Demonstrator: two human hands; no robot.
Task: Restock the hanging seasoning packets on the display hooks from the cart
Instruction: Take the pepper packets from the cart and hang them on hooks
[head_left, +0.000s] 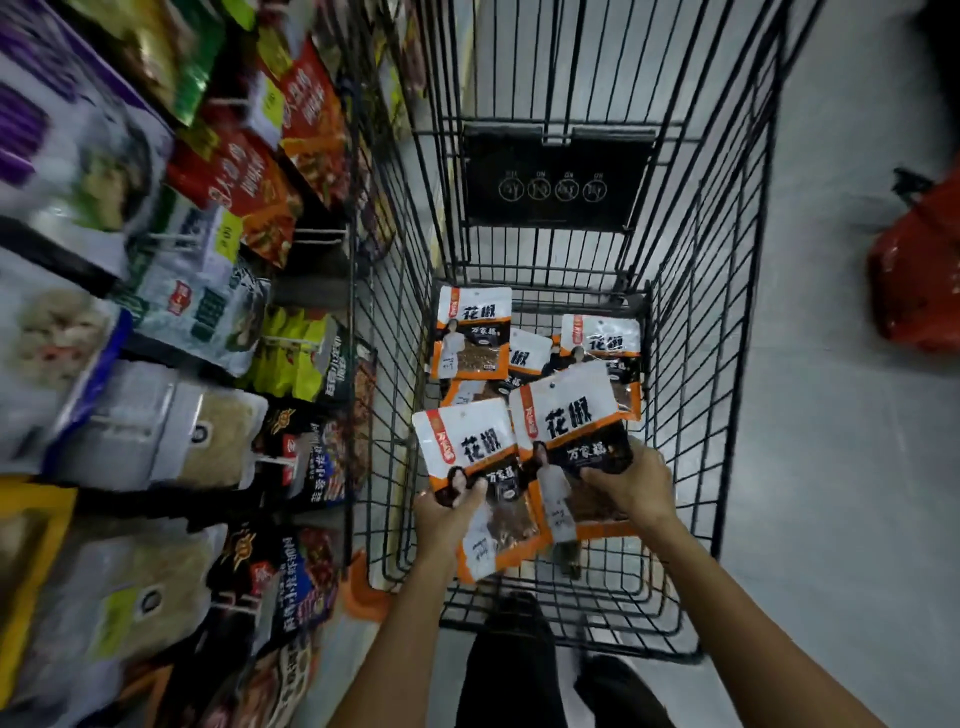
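Note:
I look down into a black wire cart (691, 364). My left hand (449, 512) grips a white-and-orange seasoning packet (467, 441) by its lower left side, held above the cart basket. My right hand (628, 486) grips a second, matching packet (569, 415) just to the right, and the two packets overlap slightly. Several more of the same packets (472, 332) lie flat on the cart floor farther in. The display with hanging packets (306, 457) runs along the left.
Shelves on the left carry bags of noodles and sauces (156, 441) and red packets (249, 182) on hooks. A red bag (919, 280) sits on the pale floor at the right. My legs and shoes (519, 654) stand behind the cart.

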